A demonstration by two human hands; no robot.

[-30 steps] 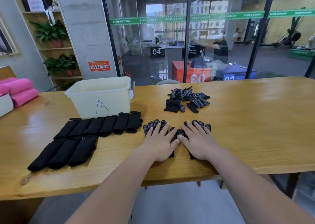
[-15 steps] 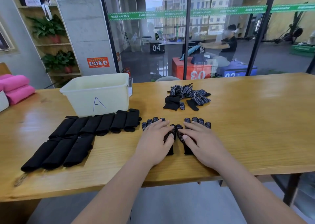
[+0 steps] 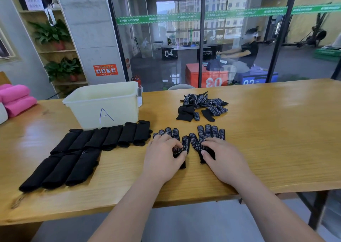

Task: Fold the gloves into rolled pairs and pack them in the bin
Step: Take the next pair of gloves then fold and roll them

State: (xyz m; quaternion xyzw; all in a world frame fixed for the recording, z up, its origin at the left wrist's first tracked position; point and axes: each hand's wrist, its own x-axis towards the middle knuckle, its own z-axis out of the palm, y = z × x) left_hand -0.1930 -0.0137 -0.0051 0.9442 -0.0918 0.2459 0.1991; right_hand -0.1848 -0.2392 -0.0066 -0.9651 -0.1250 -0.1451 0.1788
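Left hand (image 3: 164, 155), right hand (image 3: 221, 160): pressed flat a second ago. Now fingers (image 3: 172, 143) curled, pinching left glove (image 3: 175, 134) and right glove (image 3: 208, 131), side by side on desk (image 3: 267, 131). Judgement: smoothing done, rolling next; bin (image 3: 103, 109) not yet used.

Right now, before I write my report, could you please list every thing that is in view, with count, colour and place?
bin: one, cream, marked A, table rear left
rolled glove pairs: about nine, black, two rows before the bin
flat gloves: two, black, white-dotted, side by side near the front edge
loose gloves: one heap, black dotted, behind them
rolls: at least two, pink, far left
potted plants: two, green, left shelf
table: one, wooden
left hand: pinches left flat glove
right hand: pinches right flat glove
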